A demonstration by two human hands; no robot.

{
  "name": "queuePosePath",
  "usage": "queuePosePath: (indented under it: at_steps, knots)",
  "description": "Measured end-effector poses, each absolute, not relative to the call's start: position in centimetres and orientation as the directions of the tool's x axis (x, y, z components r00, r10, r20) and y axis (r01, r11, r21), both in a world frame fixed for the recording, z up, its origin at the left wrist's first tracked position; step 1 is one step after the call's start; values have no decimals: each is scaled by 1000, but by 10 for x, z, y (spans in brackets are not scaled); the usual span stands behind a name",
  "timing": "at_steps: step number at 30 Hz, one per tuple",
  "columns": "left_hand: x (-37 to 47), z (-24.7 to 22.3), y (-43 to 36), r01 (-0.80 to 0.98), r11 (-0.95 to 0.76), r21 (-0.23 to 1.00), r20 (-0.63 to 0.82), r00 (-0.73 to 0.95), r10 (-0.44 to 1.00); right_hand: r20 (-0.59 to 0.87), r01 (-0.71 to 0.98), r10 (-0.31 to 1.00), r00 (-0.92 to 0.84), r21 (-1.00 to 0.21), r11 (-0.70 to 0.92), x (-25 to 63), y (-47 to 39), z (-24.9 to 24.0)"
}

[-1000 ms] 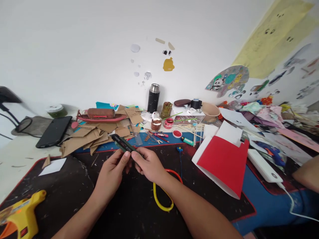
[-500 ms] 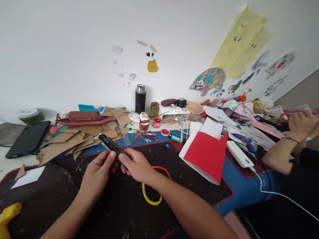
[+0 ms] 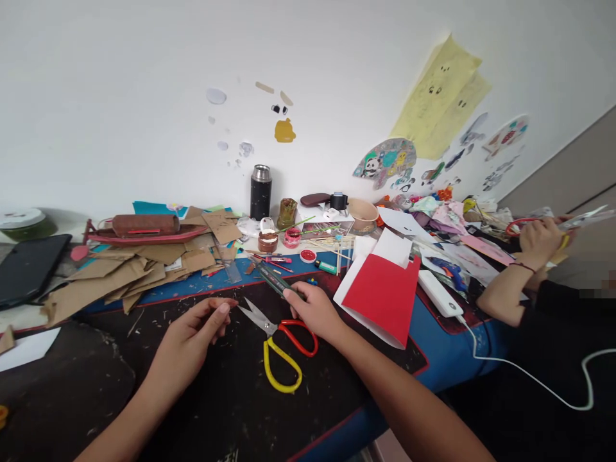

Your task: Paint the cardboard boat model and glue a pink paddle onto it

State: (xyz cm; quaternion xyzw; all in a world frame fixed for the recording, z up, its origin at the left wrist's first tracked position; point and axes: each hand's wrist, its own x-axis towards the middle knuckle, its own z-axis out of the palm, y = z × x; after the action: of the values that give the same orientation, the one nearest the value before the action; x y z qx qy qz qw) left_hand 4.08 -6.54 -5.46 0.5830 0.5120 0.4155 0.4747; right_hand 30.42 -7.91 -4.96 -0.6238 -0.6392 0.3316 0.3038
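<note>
My right hand [image 3: 312,308] grips a dark green cutter-like tool [image 3: 272,277], which points up and left. To its left, my left hand [image 3: 205,324] pinches a tiny reddish-brown piece [image 3: 233,302] between thumb and fingertips. Scissors [image 3: 269,328] with one red and one yellow handle lie spread on the dark mat [image 3: 216,410] between and below the hands, their blade tips near the left fingertips.
Cardboard scraps [image 3: 144,269] and a red model boat [image 3: 144,232] are at the left back. A black bottle [image 3: 260,192] stands by the wall. Red card [image 3: 382,295] and a white power strip [image 3: 439,294] lie right; another person's hand [image 3: 539,240] holds scissors.
My hands have moved apart; the tool, held between both before, is now in my right hand alone. The scissors between them are uncovered. The view has shifted, and the other person's scissors show more clearly.
</note>
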Motion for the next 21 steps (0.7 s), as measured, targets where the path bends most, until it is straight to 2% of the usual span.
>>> queuePosePath:
  at_steps: [5, 10, 21]
  knots:
    - [45, -50, -71, 333, -90, 939, 27, 189, 982, -59, 753, 998, -10, -657, -31, 322, -87, -44]
    - [46, -51, -74, 386, -144, 911, 52, 239, 970, -45, 853, 999, -7, -522, -18, 325, -87, -35]
    - [48, -52, -76, 421, -182, 889, 72, 262, 962, 63, 890, 982, 179, -435, -134, 369, -84, -25]
